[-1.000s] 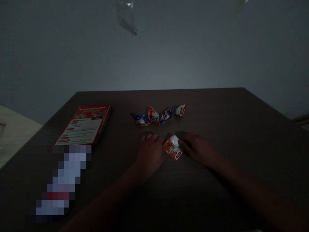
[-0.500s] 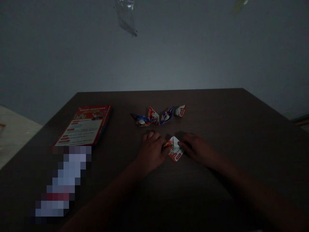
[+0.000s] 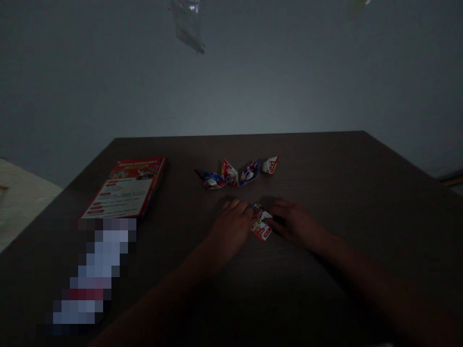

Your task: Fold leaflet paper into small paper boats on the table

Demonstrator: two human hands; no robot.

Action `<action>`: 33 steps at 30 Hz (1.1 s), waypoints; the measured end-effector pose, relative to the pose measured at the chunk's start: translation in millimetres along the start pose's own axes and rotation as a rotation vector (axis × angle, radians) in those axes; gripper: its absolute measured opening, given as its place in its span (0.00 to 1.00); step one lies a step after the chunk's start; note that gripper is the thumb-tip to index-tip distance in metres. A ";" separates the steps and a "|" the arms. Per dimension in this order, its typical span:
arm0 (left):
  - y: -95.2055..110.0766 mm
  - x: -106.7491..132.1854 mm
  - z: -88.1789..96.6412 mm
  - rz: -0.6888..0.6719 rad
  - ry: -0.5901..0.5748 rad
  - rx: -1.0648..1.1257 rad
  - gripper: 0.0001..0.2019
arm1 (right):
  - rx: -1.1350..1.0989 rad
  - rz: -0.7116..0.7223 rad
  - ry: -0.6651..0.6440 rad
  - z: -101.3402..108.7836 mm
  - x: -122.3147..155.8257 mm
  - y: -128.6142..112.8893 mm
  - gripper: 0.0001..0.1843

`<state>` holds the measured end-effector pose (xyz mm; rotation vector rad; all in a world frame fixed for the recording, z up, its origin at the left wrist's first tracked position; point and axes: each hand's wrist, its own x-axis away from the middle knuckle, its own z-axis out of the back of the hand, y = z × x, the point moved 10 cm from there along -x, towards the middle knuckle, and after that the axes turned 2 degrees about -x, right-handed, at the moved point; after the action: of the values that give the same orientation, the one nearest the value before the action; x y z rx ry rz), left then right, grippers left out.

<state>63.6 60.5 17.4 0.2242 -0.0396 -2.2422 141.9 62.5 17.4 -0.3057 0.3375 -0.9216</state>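
Observation:
A small folded piece of printed paper [image 3: 262, 229], red and white, lies on the dark table between my hands. My left hand [image 3: 234, 221] grips its left edge, the thumb hidden behind the knuckles. From the other side my right hand [image 3: 292, 221] pinches the paper's right part, with the thumb over its face. Beyond my hands stand folded paper boats: a blue one [image 3: 211, 180], a red and white one [image 3: 230, 172], another blue one [image 3: 250, 172] and a smaller white and red one [image 3: 271, 165].
A stack of printed leaflets [image 3: 123, 193] lies on the left of the brown table [image 3: 318, 154]. Nearer me is a pixelated patch [image 3: 97, 270]. A grey wall [image 3: 289, 72] rises behind the table, with a clear plastic bag [image 3: 190, 24] at the top.
My left hand has shifted slightly right, over the paper's left edge. The paper's upper part now shows a darker printed flap where white showed before.

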 end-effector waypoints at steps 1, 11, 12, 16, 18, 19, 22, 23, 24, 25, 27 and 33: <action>-1.1 0.1 -0.1 0.015 0.007 -0.002 0.10 | 0.003 -0.015 0.001 0.1 -0.1 1.4 0.08; -14.4 1.2 2.1 0.161 0.026 0.089 0.14 | 0.015 -0.088 -0.010 -1.9 -2.9 5.6 0.13; -15.0 1.0 2.6 0.174 0.033 0.096 0.15 | 0.021 -0.100 -0.011 -2.6 -3.3 6.4 0.13; -17.1 1.2 4.4 0.209 0.056 0.140 0.16 | 0.028 -0.138 -0.012 -4.8 -4.9 9.3 0.15; -17.6 1.8 3.9 0.203 0.047 0.172 0.15 | 0.028 -0.153 -0.007 -4.6 -5.2 10.6 0.15; -18.1 2.1 3.3 0.199 0.036 0.186 0.14 | 0.024 -0.157 -0.006 -4.5 -5.2 10.9 0.15; -20.6 3.1 1.4 0.200 -0.002 0.210 0.13 | 0.004 -0.164 -0.012 -4.7 -4.9 11.5 0.15; -21.4 3.4 1.0 0.205 -0.011 0.213 0.13 | 0.002 -0.171 -0.013 -4.7 -4.8 12.2 0.15; -21.9 3.7 0.7 0.212 -0.018 0.211 0.13 | 0.002 -0.178 -0.013 -4.7 -4.8 13.0 0.16; -22.5 4.0 0.6 0.224 -0.022 0.205 0.13 | 0.006 -0.187 -0.012 -4.9 -4.8 13.9 0.16; -23.9 5.2 1.4 0.261 -0.018 0.177 0.13 | 0.028 -0.207 -0.013 -5.5 -5.2 15.8 0.17; -24.2 9.5 5.4 0.340 -0.007 0.074 0.16 | 0.110 -0.269 -0.034 -6.9 -6.8 18.7 0.20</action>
<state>38.2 68.0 18.8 0.2305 -0.1534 -1.9043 148.7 77.9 4.8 -0.2688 0.2155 -1.1937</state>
